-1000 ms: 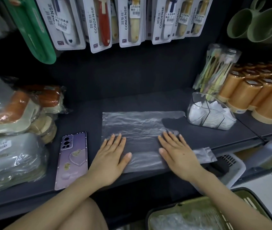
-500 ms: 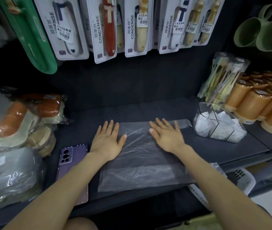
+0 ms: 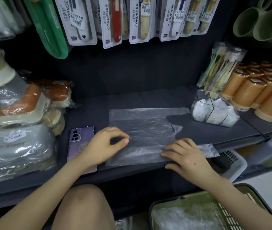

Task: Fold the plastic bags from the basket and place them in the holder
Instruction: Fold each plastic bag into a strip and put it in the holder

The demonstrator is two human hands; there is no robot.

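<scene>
Shelf (image 3: 148, 100): dark deck, my work surface. Stock crowds its left and right ends.
Basket (image 3: 190, 195): green, below the shelf's front edge toward the right. More crumpled film waits inside.
Plastic bag (image 3: 142, 130): clear, spread flat mid-shelf. Its near edge runs along the shelf's front edge and its handles point toward the right end.
Holder (image 3: 203, 98): clear box near the shelf's right end, just beyond the bag's far handle. White folded bags already sit in it.
Phone (image 3: 82, 135): purple, face down at the front edge, beside the bag's left side.
Right hand (image 3: 186, 155): curled on the bag's near-right part with the thumb hooked under the front edge, grasping film.
Left hand (image 3: 102, 146): fingers curled, thumb and forefinger pinching film at the bag's left side.
Change: half a second ago both palms lay flat near the bag's far edge, smoothing it. Now they are back at the near side, gripping.
Reading: I judge the smoothing finished and the first fold about to begin. This bag has not reached the holder.
</scene>
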